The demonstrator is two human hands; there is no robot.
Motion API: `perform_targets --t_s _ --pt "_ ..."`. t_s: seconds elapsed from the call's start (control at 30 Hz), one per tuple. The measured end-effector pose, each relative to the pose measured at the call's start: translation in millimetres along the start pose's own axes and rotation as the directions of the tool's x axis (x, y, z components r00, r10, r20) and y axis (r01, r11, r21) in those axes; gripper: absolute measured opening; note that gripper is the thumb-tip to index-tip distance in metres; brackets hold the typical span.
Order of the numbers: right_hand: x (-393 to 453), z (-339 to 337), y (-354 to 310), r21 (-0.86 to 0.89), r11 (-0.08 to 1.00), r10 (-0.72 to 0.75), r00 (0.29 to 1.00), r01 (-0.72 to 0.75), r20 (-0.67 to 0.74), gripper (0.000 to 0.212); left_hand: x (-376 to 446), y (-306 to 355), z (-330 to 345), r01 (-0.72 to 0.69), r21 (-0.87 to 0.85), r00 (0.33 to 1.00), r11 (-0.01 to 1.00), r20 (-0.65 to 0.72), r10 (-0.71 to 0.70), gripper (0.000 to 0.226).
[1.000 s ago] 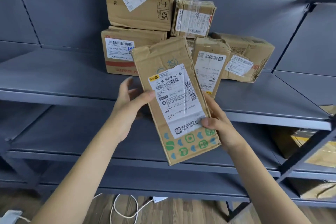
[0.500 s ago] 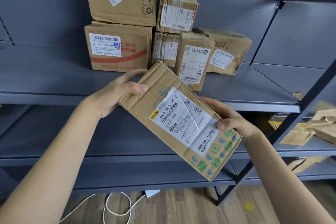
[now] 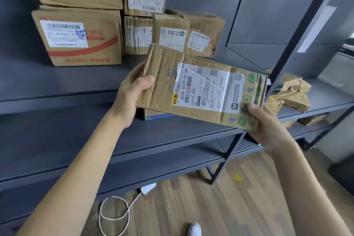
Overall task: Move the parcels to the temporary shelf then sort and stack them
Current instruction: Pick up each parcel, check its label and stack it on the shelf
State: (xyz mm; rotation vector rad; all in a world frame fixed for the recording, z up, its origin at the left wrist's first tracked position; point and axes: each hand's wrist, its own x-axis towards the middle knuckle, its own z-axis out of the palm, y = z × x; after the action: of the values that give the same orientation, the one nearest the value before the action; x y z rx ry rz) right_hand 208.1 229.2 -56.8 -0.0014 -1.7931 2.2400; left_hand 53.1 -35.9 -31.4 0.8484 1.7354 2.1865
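While both arms reach forward, the hands, left and right, grip the parcel's opposite ends.

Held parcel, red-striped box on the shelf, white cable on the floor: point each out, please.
Held parcel (image 3: pixel 203 86), head view: on its white shipping label.
Red-striped box (image 3: pixel 80 34), head view: on its front face, beside the label.
White cable (image 3: pixel 113 214), head view: on the loop's lower curve.

Brown cardboard parcel bears a white label and green-blue printed icons; behind it, a brown box with a red stripe on the grey shelf.
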Motion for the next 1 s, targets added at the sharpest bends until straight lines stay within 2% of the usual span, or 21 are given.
perform_targets --t_s 0.03,0.13,0.23,0.33,0.47,0.53,0.57,0.67,0.7,0.8,0.9,1.0 --pt "-4.1 -0.7 -2.3 0.007 1.000 -0.026 0.998 0.027 -0.057 0.020 1.7 -0.7 6.1 -0.007 0.005 1.000 1.000 0.024 0.006 0.072" --pt "-10.8 -9.0 -12.3 -0.025 0.996 -0.089 0.980 0.086 -0.179 0.021 8.8 -3.0 24.9 -0.015 0.018 0.995 1.000 0.101 0.013 0.070" --pt "-11.8 -30.3 -21.4 -0.042 0.992 -0.128 0.951 0.121 -0.283 0.036 17.1 -2.4 47.7 -0.045 0.130 0.988 0.990 0.150 0.025 0.073" --pt "-8.1 -52.0 -33.1 -0.065 0.980 -0.200 0.917 0.190 -0.345 0.030 31.7 3.2 70.4 -0.081 0.262 0.982 0.962 0.187 0.032 0.079" --pt "11.2 -80.6 -48.5 -0.104 0.952 -0.306 0.889 0.287 -0.340 0.032 59.2 10.3 101.4 -0.176 0.494 0.982 0.852 0.145 0.118 0.047" --pt "28.4 -94.6 -58.5 -0.173 0.941 -0.331 0.890 0.290 -0.314 0.070 79.5 11.1 115.5 -0.169 0.569 0.986 0.805 0.104 0.134 0.036" --pt "37.8 -100.4 -64.2 -0.190 0.940 -0.329 0.894 0.282 -0.304 0.081 90.2 11.1 122.5 -0.170 0.581 0.985 0.796 0.093 0.142 0.031" --pt "71.4 -123.8 -78.6 -0.205 0.934 -0.342 0.896 0.292 -0.285 0.070 124.4 8.1 143.8 -0.143 0.568 0.988 0.810 0.038 0.148 0.013" --pt "83.7 -131.2 -83.5 -0.207 0.932 -0.350 0.892 0.299 -0.287 0.062 134.8 7.4 150.4 -0.130 0.554 0.989 0.823 0.015 0.146 0.015" --pt "119.7 -151.3 -95.4 -0.237 0.920 -0.369 0.895 0.313 -0.249 0.033 158.3 7.9 169.5 -0.097 0.525 0.987 0.846 -0.058 0.150 0.047" --pt "152.2 -167.2 -104.2 -0.240 0.917 -0.369 0.907 0.319 -0.204 0.032 178.3 3.8 180.9 -0.113 0.534 0.967 0.838 -0.133 0.215 0.058" --pt "181.2 -178.9 -110.4 -0.268 0.907 -0.368 0.922 0.326 -0.124 0.029 193.3 3.9 191.2 -0.127 0.555 0.940 0.822 -0.198 0.279 0.084"
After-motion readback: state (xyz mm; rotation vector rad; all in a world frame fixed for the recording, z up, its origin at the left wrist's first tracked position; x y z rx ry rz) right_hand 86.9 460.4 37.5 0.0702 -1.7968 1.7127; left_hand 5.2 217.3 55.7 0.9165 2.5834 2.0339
